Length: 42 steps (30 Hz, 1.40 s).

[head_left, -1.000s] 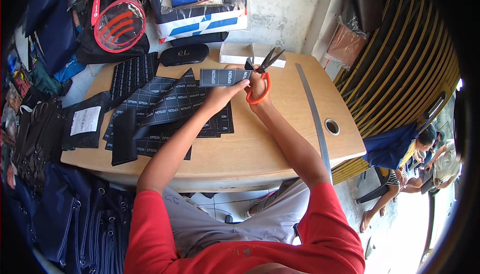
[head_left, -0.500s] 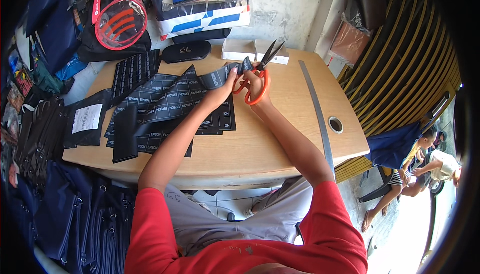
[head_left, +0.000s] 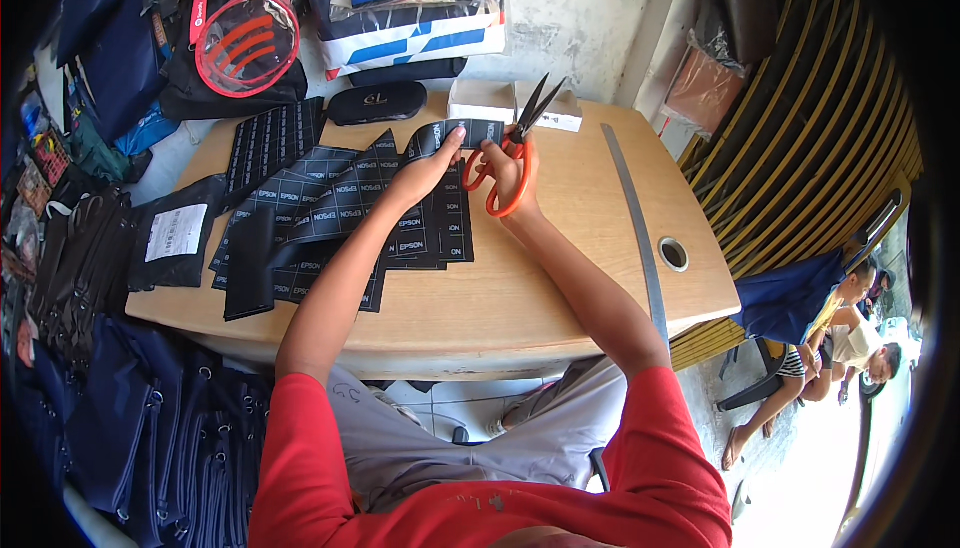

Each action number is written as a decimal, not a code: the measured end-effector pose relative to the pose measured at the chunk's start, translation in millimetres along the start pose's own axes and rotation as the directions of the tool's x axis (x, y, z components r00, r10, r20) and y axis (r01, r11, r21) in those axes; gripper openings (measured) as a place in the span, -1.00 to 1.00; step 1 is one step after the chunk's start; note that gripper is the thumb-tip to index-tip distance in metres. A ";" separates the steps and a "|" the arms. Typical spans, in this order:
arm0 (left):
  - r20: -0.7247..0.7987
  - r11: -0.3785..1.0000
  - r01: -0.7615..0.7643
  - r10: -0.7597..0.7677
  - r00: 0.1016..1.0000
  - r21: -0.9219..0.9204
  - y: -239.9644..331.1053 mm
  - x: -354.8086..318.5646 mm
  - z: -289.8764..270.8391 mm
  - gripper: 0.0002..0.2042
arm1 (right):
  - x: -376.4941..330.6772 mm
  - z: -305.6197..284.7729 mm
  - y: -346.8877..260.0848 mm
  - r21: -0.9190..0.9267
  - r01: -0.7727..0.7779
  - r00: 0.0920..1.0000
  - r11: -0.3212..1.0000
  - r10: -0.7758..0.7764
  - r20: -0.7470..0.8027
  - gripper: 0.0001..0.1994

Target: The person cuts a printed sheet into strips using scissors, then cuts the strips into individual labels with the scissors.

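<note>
A black strip of printed material (head_left: 426, 140) stretches across the upper middle of the table. My left hand (head_left: 428, 174) pinches it, thumb on top. Beside the strip's right end, my right hand (head_left: 516, 180) grips a pair of scissors (head_left: 527, 116) with orange handles; the dark blades are parted and point up and away. The right thumb is close to the strip's lower edge; whether it touches cannot be made out. Left of my hands, more black printed sheets (head_left: 345, 210) lie overlapped on the wooden table (head_left: 560, 278), one long piece folded over them.
A metal ruler (head_left: 634, 208) lies along the table's right side near a round cable hole (head_left: 673, 253). Small white boxes (head_left: 482, 101) and a black case (head_left: 377, 103) stand at the back. A labelled black packet (head_left: 178, 235) is at left. People (head_left: 850, 333) sit outside at right.
The strip's right end, bent up before, now lies flatter and more stretched out between my hands. My left hand has shifted slightly left. Outside, a person has leaned into a different pose.
</note>
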<state>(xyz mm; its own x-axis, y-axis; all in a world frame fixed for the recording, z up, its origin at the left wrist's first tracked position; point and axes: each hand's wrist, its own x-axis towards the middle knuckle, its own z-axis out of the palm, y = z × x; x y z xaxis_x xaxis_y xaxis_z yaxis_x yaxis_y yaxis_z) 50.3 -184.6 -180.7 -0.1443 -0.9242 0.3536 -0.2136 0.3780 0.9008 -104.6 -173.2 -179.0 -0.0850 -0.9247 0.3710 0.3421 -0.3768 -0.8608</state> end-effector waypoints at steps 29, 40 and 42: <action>-0.318 0.961 -0.270 0.238 0.918 -0.061 83.1 -15.8 -30.8 -0.63 | -33.5 20.8 -11.4 -0.366 0.117 0.885 0.923 0.071 0.461 -0.48; -0.294 0.915 -0.382 0.402 0.867 0.128 80.8 -16.2 -20.3 -0.71 | -40.4 25.8 -20.4 -0.365 0.118 0.891 0.924 0.063 0.449 -0.52; -0.280 0.903 -0.415 0.428 0.859 0.107 79.1 -16.0 -17.5 -0.71 | -42.4 28.4 -24.7 -0.332 0.088 0.893 0.939 0.073 0.444 -0.52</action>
<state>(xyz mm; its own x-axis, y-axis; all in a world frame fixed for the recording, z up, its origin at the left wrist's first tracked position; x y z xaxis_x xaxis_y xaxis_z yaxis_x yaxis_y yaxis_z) 52.6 -140.9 -110.6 0.0547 -0.6477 0.7600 -0.2365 0.7310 0.6400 -82.9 -123.1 -163.6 0.3645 -0.8297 0.4228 0.0032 -0.4530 -0.8915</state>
